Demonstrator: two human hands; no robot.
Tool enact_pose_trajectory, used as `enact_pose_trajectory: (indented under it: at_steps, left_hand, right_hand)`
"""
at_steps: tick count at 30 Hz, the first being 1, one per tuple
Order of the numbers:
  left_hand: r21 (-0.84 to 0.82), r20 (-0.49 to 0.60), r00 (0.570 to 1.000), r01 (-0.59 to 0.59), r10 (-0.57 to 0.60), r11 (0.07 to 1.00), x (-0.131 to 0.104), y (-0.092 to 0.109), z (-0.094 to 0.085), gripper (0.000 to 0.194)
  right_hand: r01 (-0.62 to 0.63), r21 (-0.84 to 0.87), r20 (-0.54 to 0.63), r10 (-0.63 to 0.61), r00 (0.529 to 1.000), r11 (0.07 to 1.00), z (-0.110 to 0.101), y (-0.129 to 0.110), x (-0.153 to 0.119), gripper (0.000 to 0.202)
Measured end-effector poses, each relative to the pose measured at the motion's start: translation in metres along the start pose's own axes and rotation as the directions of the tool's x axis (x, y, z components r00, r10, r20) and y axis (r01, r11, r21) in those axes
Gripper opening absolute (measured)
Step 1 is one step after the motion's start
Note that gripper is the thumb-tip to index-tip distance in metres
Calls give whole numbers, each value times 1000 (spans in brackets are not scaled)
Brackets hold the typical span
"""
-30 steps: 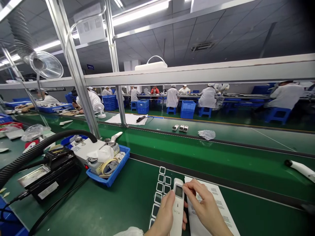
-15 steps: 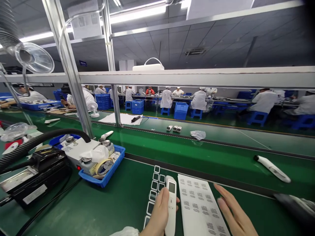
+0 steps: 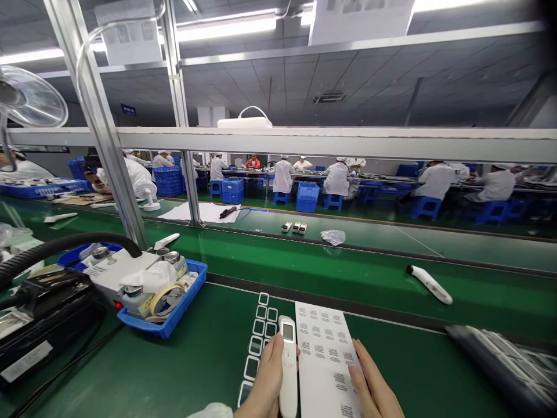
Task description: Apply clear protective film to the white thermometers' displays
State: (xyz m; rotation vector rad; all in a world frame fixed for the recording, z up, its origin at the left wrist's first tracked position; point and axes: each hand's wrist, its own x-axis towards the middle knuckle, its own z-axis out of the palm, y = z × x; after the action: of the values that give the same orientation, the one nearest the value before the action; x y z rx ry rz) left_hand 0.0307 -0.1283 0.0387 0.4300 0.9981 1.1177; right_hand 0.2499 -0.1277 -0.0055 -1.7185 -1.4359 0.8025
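Note:
My left hand (image 3: 265, 377) is wrapped round a white handheld thermometer (image 3: 288, 366), held upright with its small grey display at the top. To the right lies a white sheet of printed labels (image 3: 319, 354), with rows of small dark text and a bare patch in its lower left. My right hand (image 3: 374, 383) is at the sheet's right edge, fingers stretched out and thumb and forefinger slightly apart, their tips against the edge. White-rimmed display frames (image 3: 255, 346) lie in rows on the green bench left of the thermometer, partly covered by my left hand.
A blue tray (image 3: 185, 305) holds metal-capped bottles and a tape roll. Left of it stand black equipment (image 3: 47, 325) and a hose. Another white thermometer (image 3: 430, 284) lies on the green belt. A blurred dark tray (image 3: 500, 366) sits at right. Co-workers in white sit farther back.
My right hand has come left to the label sheet's edge. The view has turned a little to the right. My left hand keeps hold of the thermometer.

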Motion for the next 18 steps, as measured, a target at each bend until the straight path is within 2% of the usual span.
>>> enact_pose_trajectory:
  at_steps: [3,6,9,12,15,18]
  left_hand:
    - [20,22,998,-52,52,998,-5,4,1,37]
    - [122,23,997,-72,69,990,-8,8,1,45]
    - [184,13,995,-99,98,978,-8,11,0,43]
    - [134,2,993,-119,120,984,-6,11,2,39]
    - [50,36,998,-46,44,998,-6,4,8,38]
    - [72,75,995,66,-71,995,-7,-4,15,38]
  right_hand:
    - [9,-27,6,-9,1000,1000,4,2,3,71]
    - [42,28,-14,-41,999,999,4,-1,4,65]
    - [134,115,-23,-133,991,984,-2,-3,4,57]
    - [220,104,48,-226,973,970,-12,-4,1,45]
    - [278,29,141,-280,950,960,-20,-3,-7,39]
    - [301,-23,211,-290,934,953,-20,0,-14,36]
